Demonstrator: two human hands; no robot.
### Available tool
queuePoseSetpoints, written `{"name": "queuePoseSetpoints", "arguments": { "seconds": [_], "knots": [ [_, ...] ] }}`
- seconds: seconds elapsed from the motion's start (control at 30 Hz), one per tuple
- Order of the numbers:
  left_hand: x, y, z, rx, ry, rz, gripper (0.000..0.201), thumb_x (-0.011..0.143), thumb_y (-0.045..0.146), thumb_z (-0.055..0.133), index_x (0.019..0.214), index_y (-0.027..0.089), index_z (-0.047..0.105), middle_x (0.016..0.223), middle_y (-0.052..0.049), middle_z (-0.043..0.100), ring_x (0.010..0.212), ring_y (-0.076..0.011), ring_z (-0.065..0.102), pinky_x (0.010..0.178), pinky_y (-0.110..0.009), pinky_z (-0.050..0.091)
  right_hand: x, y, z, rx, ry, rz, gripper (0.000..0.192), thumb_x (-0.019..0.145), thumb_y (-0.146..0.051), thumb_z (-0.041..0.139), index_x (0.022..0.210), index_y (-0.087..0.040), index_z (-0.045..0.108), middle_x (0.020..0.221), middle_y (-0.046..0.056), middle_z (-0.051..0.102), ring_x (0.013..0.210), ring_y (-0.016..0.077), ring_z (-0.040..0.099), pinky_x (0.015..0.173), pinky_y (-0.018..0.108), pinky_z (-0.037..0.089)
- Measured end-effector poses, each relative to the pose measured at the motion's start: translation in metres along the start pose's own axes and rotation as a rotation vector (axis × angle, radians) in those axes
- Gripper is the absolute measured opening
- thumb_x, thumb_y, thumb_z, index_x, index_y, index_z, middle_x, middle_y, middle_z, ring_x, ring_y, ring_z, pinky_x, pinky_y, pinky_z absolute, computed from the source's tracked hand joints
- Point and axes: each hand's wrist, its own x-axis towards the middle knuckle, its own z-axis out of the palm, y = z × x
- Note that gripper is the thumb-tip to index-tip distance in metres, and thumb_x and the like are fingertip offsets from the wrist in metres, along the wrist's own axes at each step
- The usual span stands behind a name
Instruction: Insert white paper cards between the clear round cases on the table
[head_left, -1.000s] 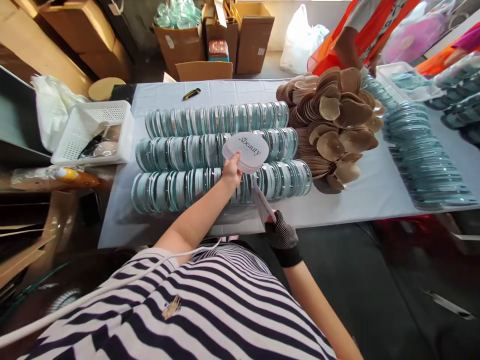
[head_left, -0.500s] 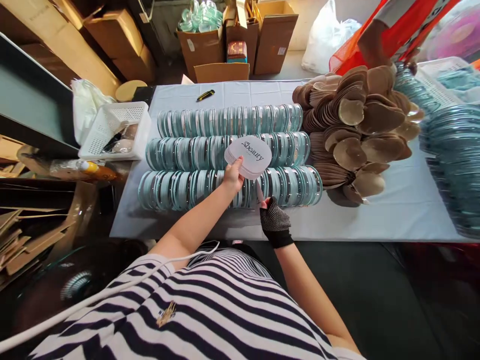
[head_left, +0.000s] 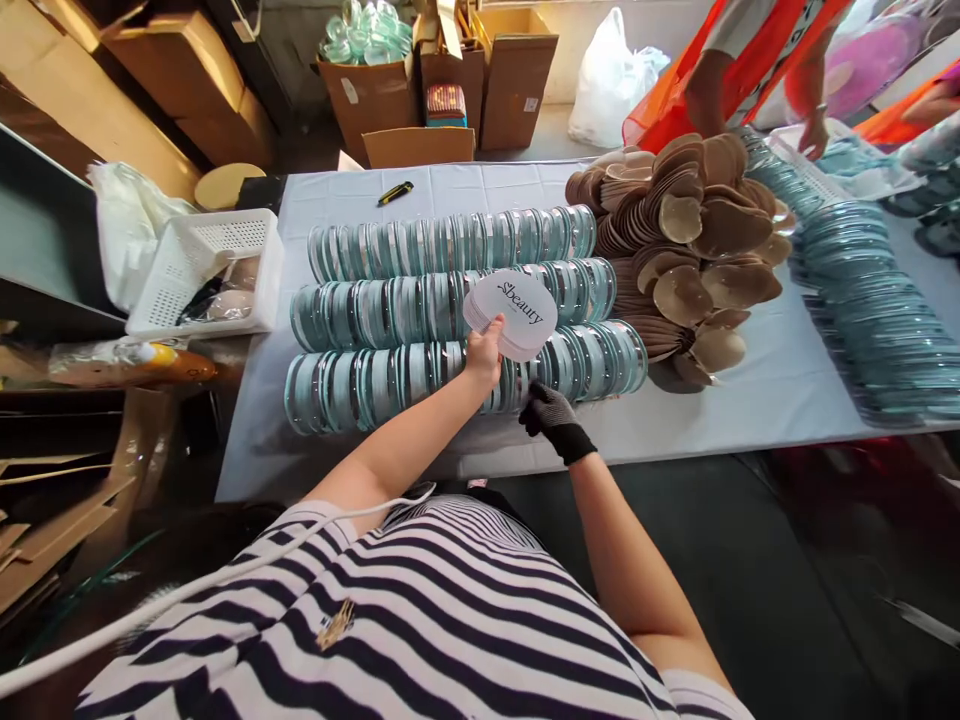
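My left hand [head_left: 484, 352] is closed on a stack of rounded white cards [head_left: 517, 312] printed "Sbeauty", held tilted above the middle and front rows. My right hand [head_left: 551, 415], in a dark dotted glove, is at the near side of the front row of clear plastic cases [head_left: 390, 382]. Its fingers are somewhat apart, with fingertips touching the cases just below the cards, and no card shows in it. Two more rows stand behind, the middle row [head_left: 375, 308] and the back row [head_left: 450, 243], with pale cards visible between many of the cases.
Brown rounded pads [head_left: 697, 250] are piled right of the rows, with stacked clear cases [head_left: 877, 310] beyond. A cutter knife [head_left: 395, 193] lies at the back. A white basket [head_left: 210, 270] stands left. A co-worker in an orange vest [head_left: 675, 75] stands across the table.
My right hand no longer shows the card that it held at the front row; its fingers have loosened. My left hand with the card stack has shifted slightly right. The view has turned somewhat.
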Motion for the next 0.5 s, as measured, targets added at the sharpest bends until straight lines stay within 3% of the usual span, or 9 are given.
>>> {"name": "queuePoseSetpoints", "arguments": {
  "seconds": [0.07, 0.13, 0.2, 0.27, 0.3, 0.4, 0.5],
  "knots": [
    [-0.001, -0.002, 0.003, -0.003, -0.004, 0.024, 0.020, 0.079, 0.017, 0.075, 0.098, 0.017, 0.068, 0.101, -0.006, 0.075, 0.104, -0.0196, 0.069, 0.099, -0.036, 0.051, 0.000, -0.001, -0.005, 0.178, -0.118, -0.012, 0.039, 0.092, -0.032, 0.031, 0.110, -0.014, 0.060, 0.055, -0.002, 0.053, 0.044, 0.0116, 0.046, 0.050, 0.022, 0.042],
    [-0.002, -0.001, 0.008, 0.004, 0.006, 0.025, 0.021, 0.077, 0.015, 0.077, 0.096, 0.017, 0.068, 0.101, -0.005, 0.075, 0.107, -0.0199, 0.067, 0.101, -0.037, 0.049, 0.000, -0.005, -0.011, 0.254, -0.082, -0.018, 0.044, 0.092, -0.040, 0.032, 0.107, -0.012, 0.062, 0.054, -0.002, 0.052, 0.043, 0.0124, 0.046, 0.050, 0.024, 0.044],
    [-0.006, 0.001, 0.010, 0.018, -0.001, 0.010, 0.021, 0.075, 0.015, 0.077, 0.094, 0.016, 0.069, 0.097, -0.005, 0.075, 0.108, -0.0204, 0.067, 0.102, -0.038, 0.047, -0.001, -0.010, -0.020, 0.216, 0.199, -0.047, 0.047, 0.091, -0.046, 0.036, 0.106, -0.011, 0.064, 0.065, 0.003, 0.061, 0.055, 0.0151, 0.056, 0.060, 0.029, 0.050],
    [-0.015, 0.004, 0.007, 0.037, -0.068, -0.006, 0.020, 0.074, 0.015, 0.078, 0.092, 0.016, 0.070, 0.092, -0.005, 0.075, 0.106, -0.0212, 0.068, 0.102, -0.039, 0.048, -0.002, -0.016, -0.031, 0.120, 0.566, -0.129, 0.052, 0.092, -0.049, 0.038, 0.119, -0.011, 0.061, 0.096, 0.013, 0.069, 0.085, 0.0199, 0.065, 0.081, 0.035, 0.052],
    [-0.021, 0.006, 0.003, 0.049, -0.120, -0.016, 0.020, 0.073, 0.016, 0.079, 0.091, 0.015, 0.071, 0.091, -0.005, 0.075, 0.103, -0.0217, 0.068, 0.101, -0.040, 0.048, -0.003, -0.019, -0.035, 0.074, 0.697, -0.175, 0.055, 0.092, -0.050, 0.038, 0.128, -0.011, 0.056, 0.114, 0.016, 0.066, 0.102, 0.0222, 0.063, 0.092, 0.038, 0.050],
    [-0.039, 0.012, -0.015, 0.101, -0.234, -0.028, 0.022, 0.069, 0.021, 0.082, 0.088, 0.015, 0.073, 0.087, -0.005, 0.075, 0.096, -0.0231, 0.069, 0.096, -0.040, 0.050, -0.007, -0.028, -0.035, -0.066, 0.808, -0.286, 0.061, 0.092, -0.048, 0.042, 0.142, -0.013, 0.045, 0.143, 0.019, 0.047, 0.133, 0.0271, 0.044, 0.110, 0.047, 0.038],
    [-0.049, 0.018, -0.032, 0.197, -0.227, -0.022, 0.023, 0.066, 0.025, 0.083, 0.085, 0.015, 0.074, 0.086, -0.005, 0.075, 0.094, -0.0249, 0.069, 0.094, -0.040, 0.051, -0.009, -0.042, -0.014, -0.122, 0.813, -0.364, 0.055, 0.090, -0.044, 0.046, 0.137, -0.017, 0.050, 0.142, 0.017, 0.049, 0.131, 0.0283, 0.046, 0.109, 0.049, 0.039]
  ]
}}
